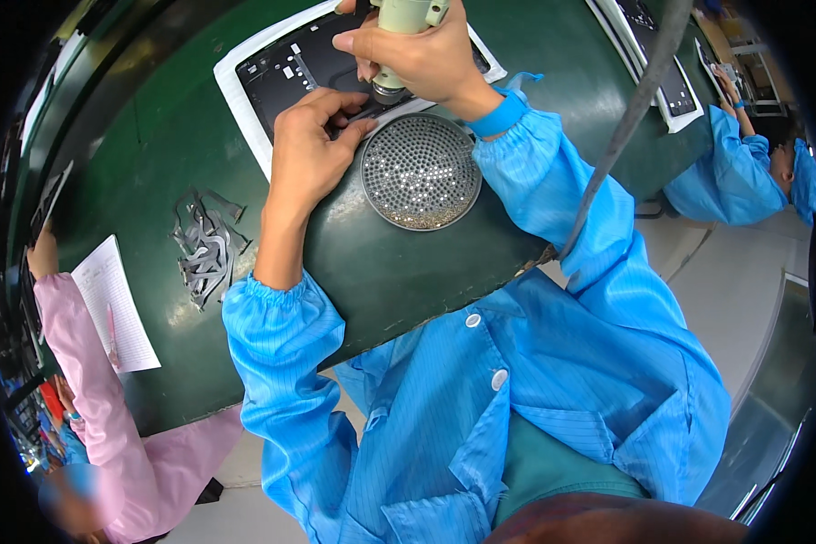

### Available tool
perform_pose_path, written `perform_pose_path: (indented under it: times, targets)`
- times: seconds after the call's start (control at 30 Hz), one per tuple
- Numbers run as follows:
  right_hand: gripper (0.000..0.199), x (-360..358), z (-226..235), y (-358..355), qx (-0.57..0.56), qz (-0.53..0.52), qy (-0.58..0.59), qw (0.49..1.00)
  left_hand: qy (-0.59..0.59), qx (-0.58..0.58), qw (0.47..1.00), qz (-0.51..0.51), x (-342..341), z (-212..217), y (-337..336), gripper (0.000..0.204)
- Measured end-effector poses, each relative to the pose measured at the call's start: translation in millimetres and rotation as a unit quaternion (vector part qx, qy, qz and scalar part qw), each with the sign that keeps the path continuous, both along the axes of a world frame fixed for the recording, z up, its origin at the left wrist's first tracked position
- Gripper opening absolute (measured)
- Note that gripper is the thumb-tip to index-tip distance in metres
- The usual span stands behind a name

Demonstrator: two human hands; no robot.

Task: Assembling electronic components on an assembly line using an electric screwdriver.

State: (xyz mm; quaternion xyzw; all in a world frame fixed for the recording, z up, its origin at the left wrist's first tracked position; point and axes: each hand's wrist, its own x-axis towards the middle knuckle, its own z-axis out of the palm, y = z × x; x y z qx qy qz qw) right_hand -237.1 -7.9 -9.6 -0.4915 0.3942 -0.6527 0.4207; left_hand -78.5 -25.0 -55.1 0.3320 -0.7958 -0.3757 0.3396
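My right hand [422,56] is wrapped around a pale green electric screwdriver [403,20], whose tip stands upright on a black panel [290,68] lying in a white tray [238,95]. My left hand [313,136] rests on the near edge of that panel, fingertips pressing a small grey part right beside the screwdriver tip. A round perforated metal screw dish [421,170] sits just in front of both hands. Both arms wear blue sleeves.
The green workbench [154,136] carries a heap of grey strips [207,245] at left and a paper sheet [113,306] with a pen. A person in a pink sleeve [82,363] stands at left; another in blue [734,172] works at right. A grey cable [626,127] hangs down.
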Motion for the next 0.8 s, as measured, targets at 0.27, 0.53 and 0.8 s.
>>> perform_pose_path:
  times: [0.27,0.53,0.8]
  targets:
    - [0.023,5.1,-0.4,7.5,-0.010,-0.017,0.067,0.998,-0.007,-0.003,1.000,0.004,-0.6,1.6,3.3,0.027]
    - [0.028,4.2,2.7,6.8,-0.046,-0.074,0.088,0.992,-0.009,0.008,1.000,0.002,-3.0,0.9,2.5,0.027]
    - [0.028,-20.8,30.9,22.5,-0.094,-0.072,0.115,0.986,-0.049,0.057,0.985,0.155,32.1,42.5,-10.0,0.030]
